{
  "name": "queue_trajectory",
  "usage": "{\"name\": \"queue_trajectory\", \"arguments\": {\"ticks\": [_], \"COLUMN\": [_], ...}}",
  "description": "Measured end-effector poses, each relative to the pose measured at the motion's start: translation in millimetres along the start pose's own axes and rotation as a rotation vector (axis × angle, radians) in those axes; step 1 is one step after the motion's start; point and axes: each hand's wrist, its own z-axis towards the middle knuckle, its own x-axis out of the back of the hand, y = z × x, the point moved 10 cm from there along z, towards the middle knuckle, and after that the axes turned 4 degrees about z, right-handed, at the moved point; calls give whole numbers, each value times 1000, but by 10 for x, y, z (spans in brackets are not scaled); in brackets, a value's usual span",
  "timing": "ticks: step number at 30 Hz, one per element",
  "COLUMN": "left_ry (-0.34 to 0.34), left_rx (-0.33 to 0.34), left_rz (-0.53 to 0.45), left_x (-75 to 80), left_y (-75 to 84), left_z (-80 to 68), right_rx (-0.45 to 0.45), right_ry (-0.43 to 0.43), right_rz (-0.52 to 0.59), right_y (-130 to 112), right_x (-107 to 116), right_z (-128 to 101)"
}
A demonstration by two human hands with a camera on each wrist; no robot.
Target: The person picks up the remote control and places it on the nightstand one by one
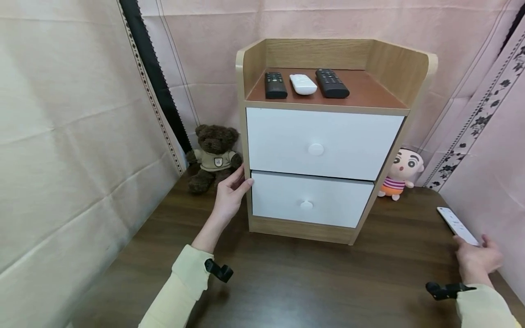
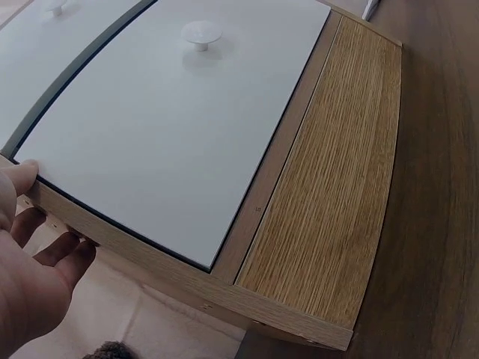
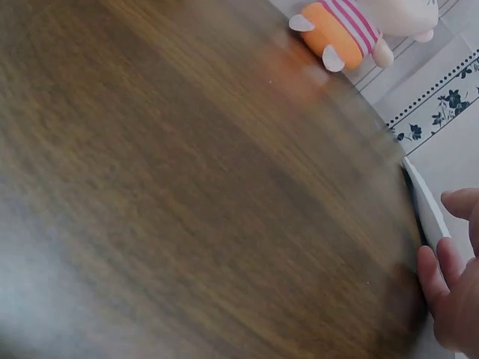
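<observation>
Left hand [image 1: 230, 193]: lower left of centre, fingers straight, resting against the left edge of the small wooden cabinet with two white drawers [image 1: 320, 146].
Right hand [image 1: 477, 259]: lower right, fingers loosely spread, fingertips touching the slim white remote [image 1: 457, 226] on the dark wooden bench [image 1: 307, 282].
Doing it well: probably steady the cabinet, then get fingers under the remote's near end.

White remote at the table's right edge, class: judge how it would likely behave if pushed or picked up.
The white remote looks thin, flat and rigid, so it would probably slide on the smooth table rather than roll or tip. It seems light for its size. Lying near the edge by the right hand, a careless push might send it off.
</observation>
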Motion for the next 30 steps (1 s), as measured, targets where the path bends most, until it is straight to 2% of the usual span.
{"name": "queue_trajectory", "arguments": {"ticks": [5,15,22,30], "left_ry": [6,-14,-24,-20], "left_rx": [6,0,18,18], "left_rz": [3,20,20,32], "left_x": [-15,-33,-30,-22], "left_y": [-2,31,15,15], "left_z": [-4,22,12,-18], "right_rx": [4,25,76,116], "right_ry": [-12,-49,-138,-195], "right_rz": [-20,-161,-340,-440], "right_y": [6,61,50,12], "right_x": [0,-26,-99,-189], "right_z": [49,177,212,258]}}
